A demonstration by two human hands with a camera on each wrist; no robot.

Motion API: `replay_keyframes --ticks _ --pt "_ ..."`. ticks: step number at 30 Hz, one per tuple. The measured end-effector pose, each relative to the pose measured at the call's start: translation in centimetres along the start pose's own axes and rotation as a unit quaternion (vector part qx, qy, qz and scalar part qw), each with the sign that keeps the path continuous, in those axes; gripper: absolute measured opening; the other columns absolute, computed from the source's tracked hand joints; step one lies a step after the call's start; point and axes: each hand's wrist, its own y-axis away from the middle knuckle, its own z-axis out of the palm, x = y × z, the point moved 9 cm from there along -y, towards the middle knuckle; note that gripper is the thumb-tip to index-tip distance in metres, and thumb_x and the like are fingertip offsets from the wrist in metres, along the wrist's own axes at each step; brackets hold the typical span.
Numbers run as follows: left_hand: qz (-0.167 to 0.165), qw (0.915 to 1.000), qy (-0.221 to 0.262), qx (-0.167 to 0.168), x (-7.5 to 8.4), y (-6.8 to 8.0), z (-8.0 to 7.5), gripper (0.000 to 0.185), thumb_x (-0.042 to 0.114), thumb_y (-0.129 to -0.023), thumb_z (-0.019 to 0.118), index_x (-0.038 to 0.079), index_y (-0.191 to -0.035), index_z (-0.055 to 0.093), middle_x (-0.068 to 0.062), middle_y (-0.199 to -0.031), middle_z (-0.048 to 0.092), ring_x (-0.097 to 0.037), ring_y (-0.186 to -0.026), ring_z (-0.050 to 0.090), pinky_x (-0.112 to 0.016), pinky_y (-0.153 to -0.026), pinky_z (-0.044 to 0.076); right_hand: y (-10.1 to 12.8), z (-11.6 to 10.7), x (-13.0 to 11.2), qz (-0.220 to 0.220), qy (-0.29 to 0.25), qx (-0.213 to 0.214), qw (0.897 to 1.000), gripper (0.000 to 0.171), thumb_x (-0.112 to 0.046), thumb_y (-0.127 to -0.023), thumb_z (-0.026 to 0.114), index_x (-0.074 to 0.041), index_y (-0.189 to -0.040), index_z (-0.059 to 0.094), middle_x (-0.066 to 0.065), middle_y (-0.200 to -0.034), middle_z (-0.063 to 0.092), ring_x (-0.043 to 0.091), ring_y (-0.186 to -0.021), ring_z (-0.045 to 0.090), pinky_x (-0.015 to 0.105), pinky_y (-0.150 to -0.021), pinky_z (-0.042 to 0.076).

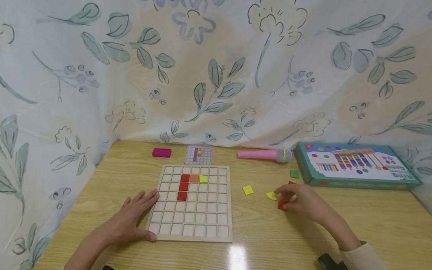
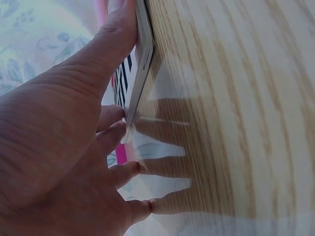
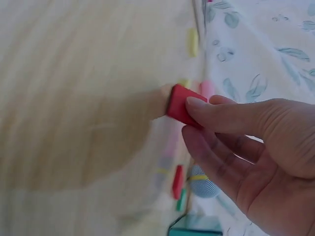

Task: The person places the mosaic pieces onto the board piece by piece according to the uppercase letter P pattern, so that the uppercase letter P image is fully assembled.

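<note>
A wooden grid board (image 1: 196,208) lies on the table with three red tiles (image 1: 184,186) in a column, an orange tile (image 1: 194,178) and a yellow quarter-round tile (image 1: 203,179). Along the board's left edge rests my left hand (image 1: 123,222), fingers spread, thumb at the front corner. To the right of the board, my right hand (image 1: 306,202) pinches a red square tile (image 3: 183,105) between thumb and fingers, tilted. Another yellow quarter-round tile (image 1: 270,195) lies beside those fingertips. A yellow square tile (image 1: 247,190) sits between board and hand. Partly behind the hand shows one more red tile (image 3: 177,182).
Behind the board stand a magenta block (image 1: 161,152) and a small printed grid card (image 1: 198,154). A pink toy microphone (image 1: 259,154) lies at the back, near a green tile (image 1: 294,173) and a teal toy box (image 1: 359,166). A floral cloth (image 1: 220,69) hangs behind the table.
</note>
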Motion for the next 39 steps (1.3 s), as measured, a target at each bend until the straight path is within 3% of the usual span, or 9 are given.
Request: replay_keyframes --ticks 6,13,21,31,39 --pt "-0.005 1.0 0.005 -0.001 -0.1 -0.1 0.1 0.111 0.059 -0.066 0.08 0.002 -0.15 0.036 -0.014 -0.158 0.03 -0.051 -0.142 0.018 -0.072 -0.108 0.011 -1.7 0.4 -2.1 -0.03 -0.011 -0.026 0.999 0.033 0.004 -0.079 0.076 -0.001 -0.111 0.069 -0.006 -0.086 0.065 0.011 -0.083 0.06 0.027 -0.072 0.054" --pt "0.0 1.0 0.0 0.0 0.1 -0.2 0.0 0.11 0.059 -0.066 0.08 0.003 -0.151 0.036 -0.014 -0.158 0.031 -0.05 -0.143 0.019 -0.072 -0.109 0.011 -4.5 1.9 -5.0 -0.07 -0.023 -0.026 0.997 0.032 0.007 -0.079 0.074 -0.001 -0.109 0.069 -0.004 -0.084 0.065 0.012 -0.081 0.06 0.03 -0.072 0.055" --pt "0.003 1.0 0.001 0.004 0.1 -0.1 -0.1 0.11 0.058 -0.065 0.081 0.001 -0.149 0.038 -0.016 -0.157 0.032 -0.052 -0.141 0.02 -0.073 -0.108 0.011 -8.0 4.8 -8.1 -0.073 -0.062 -0.056 0.994 0.03 0.005 -0.082 0.072 -0.001 -0.112 0.069 -0.002 -0.085 0.066 0.01 -0.081 0.06 0.024 -0.071 0.055" --pt "0.004 1.0 0.004 0.0 0.1 0.0 0.0 0.111 0.058 -0.064 0.08 0.001 -0.149 0.037 -0.017 -0.157 0.032 -0.053 -0.141 0.02 -0.075 -0.106 0.012 -10.8 7.9 -11.6 -0.104 -0.082 -0.038 0.99 0.029 0.002 -0.085 0.072 -0.002 -0.113 0.07 -0.004 -0.09 0.067 0.01 -0.084 0.061 0.024 -0.075 0.055" --pt "-0.006 0.9999 0.01 -0.01 -0.2 0.0 0.3 0.111 0.06 -0.066 0.079 0.002 -0.15 0.037 -0.016 -0.158 0.03 -0.052 -0.142 0.018 -0.073 -0.108 0.011 -12.6 10.4 -14.6 -0.113 -0.09 -0.055 0.988 0.026 -0.003 -0.087 0.073 -0.006 -0.113 0.072 -0.004 -0.092 0.067 0.009 -0.086 0.06 0.022 -0.077 0.053"
